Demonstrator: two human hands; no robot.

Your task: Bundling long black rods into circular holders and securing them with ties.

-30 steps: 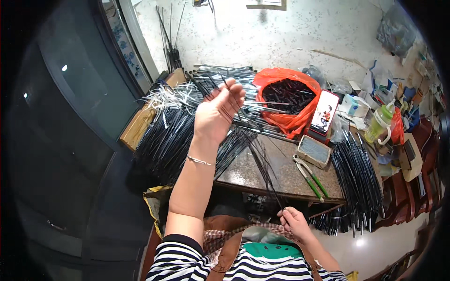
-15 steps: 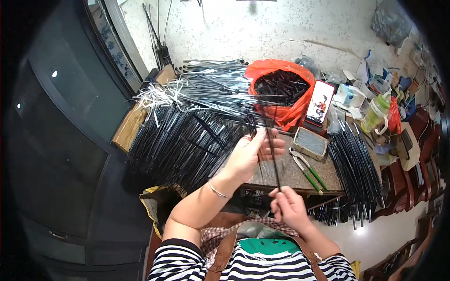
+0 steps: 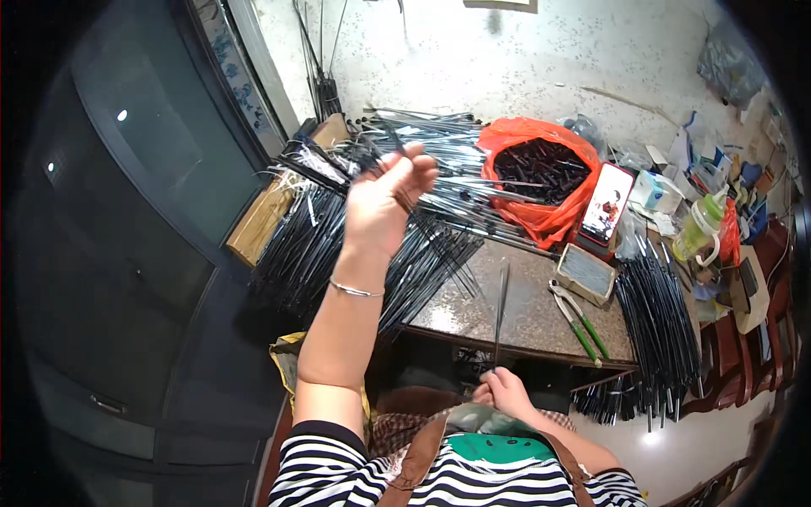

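My left hand (image 3: 387, 201) is raised over a big heap of thin black rods (image 3: 372, 245) on the left of the stone table (image 3: 532, 317). Its fingers are loosely curled and seem to pinch one short black rod (image 3: 392, 138) that sticks up from the fingertips. My right hand (image 3: 505, 394) stays low, close to my body at the table's near edge. It is closed on the lower end of a single thin black rod (image 3: 502, 304) that stands almost upright over the tabletop.
An orange bag (image 3: 541, 215) of short black pieces sits at the back, with a phone (image 3: 606, 204) leaning beside it. A small grey box (image 3: 585, 272) and green-handled pliers (image 3: 581, 319) lie on the table. Another rod bundle (image 3: 659, 334) hangs at the right; a green bottle (image 3: 698, 230) stands behind.
My left hand left the upright rod near my right hand and swung up and left over the heap. My right hand dropped slightly, still gripping its rod.
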